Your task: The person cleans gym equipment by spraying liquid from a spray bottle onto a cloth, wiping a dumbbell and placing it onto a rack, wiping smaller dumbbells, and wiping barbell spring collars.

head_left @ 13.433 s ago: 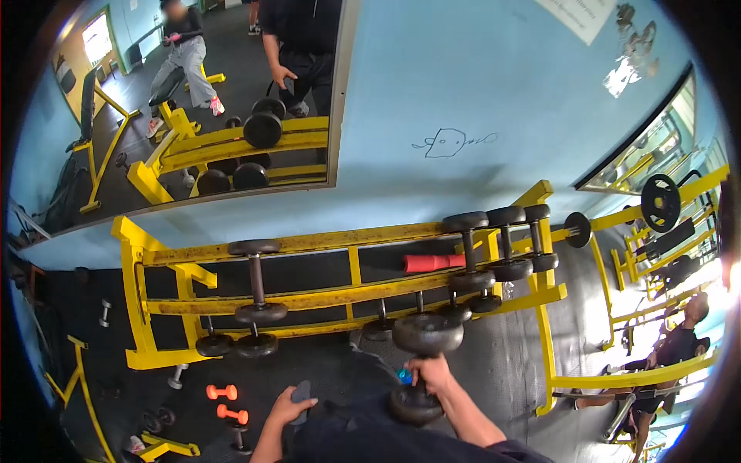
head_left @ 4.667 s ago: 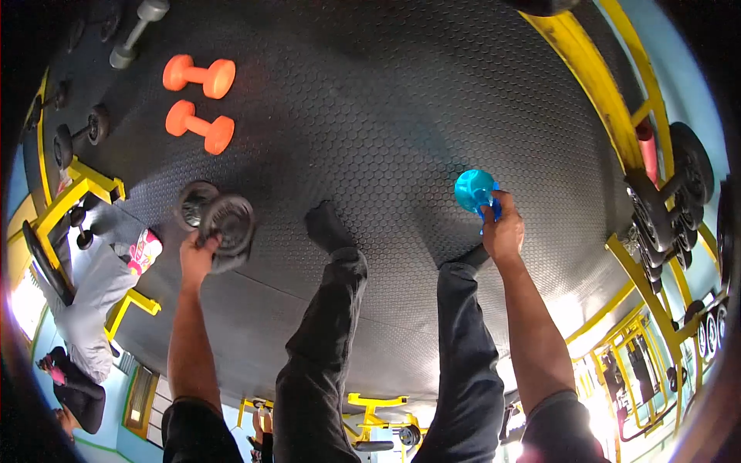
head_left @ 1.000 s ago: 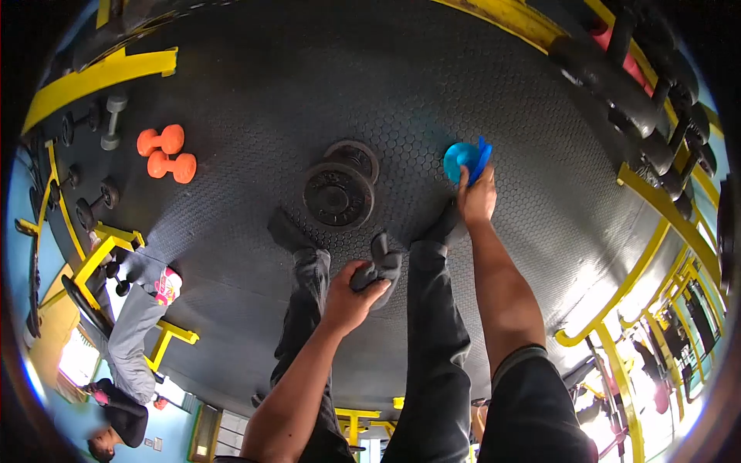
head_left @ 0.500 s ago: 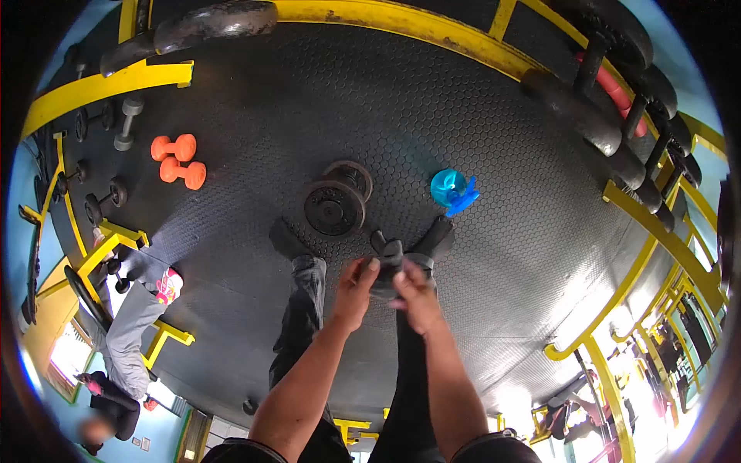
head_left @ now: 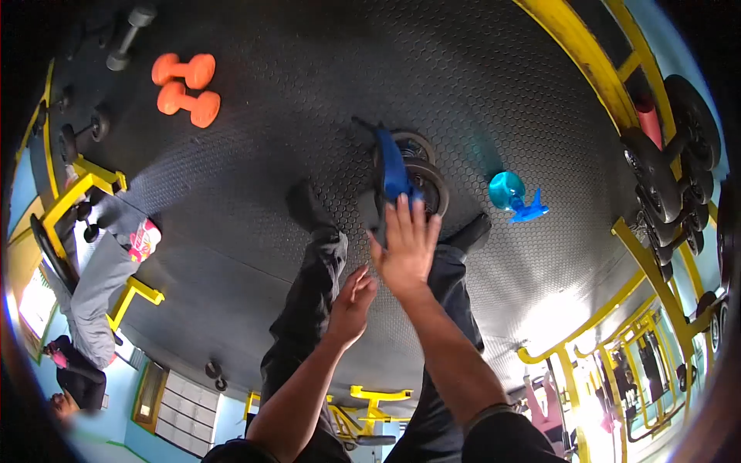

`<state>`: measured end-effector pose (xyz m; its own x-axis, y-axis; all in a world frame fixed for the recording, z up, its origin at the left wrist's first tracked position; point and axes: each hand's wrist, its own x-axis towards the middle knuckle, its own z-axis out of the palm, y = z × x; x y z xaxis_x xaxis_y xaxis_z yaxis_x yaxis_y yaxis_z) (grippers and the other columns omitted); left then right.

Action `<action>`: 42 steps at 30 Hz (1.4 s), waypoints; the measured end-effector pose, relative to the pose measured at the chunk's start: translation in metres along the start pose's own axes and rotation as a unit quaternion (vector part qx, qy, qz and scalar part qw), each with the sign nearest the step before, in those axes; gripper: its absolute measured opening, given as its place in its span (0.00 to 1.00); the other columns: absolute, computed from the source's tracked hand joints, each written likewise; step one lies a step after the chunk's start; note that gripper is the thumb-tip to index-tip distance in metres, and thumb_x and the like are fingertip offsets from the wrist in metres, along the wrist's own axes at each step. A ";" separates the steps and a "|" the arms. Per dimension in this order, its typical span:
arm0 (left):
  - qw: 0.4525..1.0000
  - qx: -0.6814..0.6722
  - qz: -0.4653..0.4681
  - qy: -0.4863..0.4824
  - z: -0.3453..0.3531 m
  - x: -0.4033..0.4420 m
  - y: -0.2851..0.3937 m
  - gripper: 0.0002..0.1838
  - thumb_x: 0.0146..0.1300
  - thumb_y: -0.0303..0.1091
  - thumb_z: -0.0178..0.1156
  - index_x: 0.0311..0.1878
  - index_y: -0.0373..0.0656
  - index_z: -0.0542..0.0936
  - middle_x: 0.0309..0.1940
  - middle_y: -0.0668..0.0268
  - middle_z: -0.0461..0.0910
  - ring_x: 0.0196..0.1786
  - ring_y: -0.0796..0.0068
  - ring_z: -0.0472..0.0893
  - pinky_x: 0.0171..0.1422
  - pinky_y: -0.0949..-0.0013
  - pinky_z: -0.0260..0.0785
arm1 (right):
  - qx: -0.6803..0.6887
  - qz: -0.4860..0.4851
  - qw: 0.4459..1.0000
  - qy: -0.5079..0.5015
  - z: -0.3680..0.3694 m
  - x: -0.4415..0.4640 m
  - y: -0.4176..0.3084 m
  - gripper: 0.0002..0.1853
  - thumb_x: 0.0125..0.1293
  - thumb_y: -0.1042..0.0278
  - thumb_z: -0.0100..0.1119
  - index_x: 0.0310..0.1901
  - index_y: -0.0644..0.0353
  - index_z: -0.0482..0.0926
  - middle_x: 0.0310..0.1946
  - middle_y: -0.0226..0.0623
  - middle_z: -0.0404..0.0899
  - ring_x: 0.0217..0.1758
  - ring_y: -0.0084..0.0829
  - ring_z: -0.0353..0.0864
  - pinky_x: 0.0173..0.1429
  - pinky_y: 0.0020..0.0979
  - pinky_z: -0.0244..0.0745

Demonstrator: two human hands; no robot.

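My right hand is open, fingers spread and pointing away from me, palm down. Just past its fingertips is a long blue strip with a black end, perhaps cloth; I cannot tell whether it touches the fingers. It overlaps a black plate-loaded dumbbell standing on the floor between my feet. Lower and to the left, my left hand has its fingers curled together, and whatever is inside them, if anything, is hidden. A translucent blue bottle with a blue lid is right of the dumbbell.
Two orange dumbbells and a grey dumbbell lie on the black textured floor at the left. Yellow racks with black weight plates line the right. A person in grey trousers is at the far left.
My hands have come apart from the dark item between them. The right hand has opened and reached forward, and the blue strip now shows over the dumbbell. The view has turned and shifted.
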<state>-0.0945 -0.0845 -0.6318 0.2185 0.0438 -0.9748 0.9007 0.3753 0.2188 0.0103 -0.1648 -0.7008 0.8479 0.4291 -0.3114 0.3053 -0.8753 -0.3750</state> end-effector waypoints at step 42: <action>0.971 0.087 0.221 -0.007 0.015 0.135 0.140 0.38 0.64 0.60 0.51 0.69 0.43 0.62 0.67 0.50 0.61 0.70 0.58 0.60 0.72 0.63 0.51 | 0.449 0.496 0.741 -0.049 -0.044 -0.052 0.090 0.16 0.54 0.75 0.54 0.47 0.56 0.77 0.49 0.37 0.77 0.42 0.43 0.80 0.52 0.44 0.75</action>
<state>0.0671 -0.0400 -0.7318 0.6031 0.1522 -0.7830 0.7667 0.1606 0.6216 0.0133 -0.2758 -0.6796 0.4124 -0.2739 -0.8688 -0.8971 -0.2881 -0.3350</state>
